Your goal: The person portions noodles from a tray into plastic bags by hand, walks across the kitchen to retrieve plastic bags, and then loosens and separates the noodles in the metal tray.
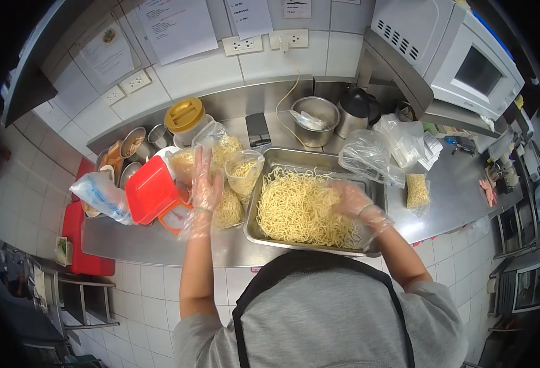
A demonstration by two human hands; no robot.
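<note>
A metal tray (307, 154) holds a large heap of yellow noodles (297, 208). My right hand (351, 200), in a clear plastic glove, is at the right side of the heap; its fingers point down to the noodles and are blurred. My left hand (205, 184), gloved the same way, has its fingers stretched out, left of the tray. Close by it stand several clear bags of noodles, among them an upright bag (243, 175) and a lower bag (228, 210). An orange kitchen scale (175, 216) and a red plastic tray (151, 189) lie left of that hand.
Behind stand a gold-lidded container (185, 115), a dark phone-like device (258, 130), a steel pot (311, 122) and a thermal jug (354, 110). Clear plastic bags (374, 156) overlap the tray's back right. Further right lies a small noodle bag (417, 191). A microwave (475, 67) sits overhead.
</note>
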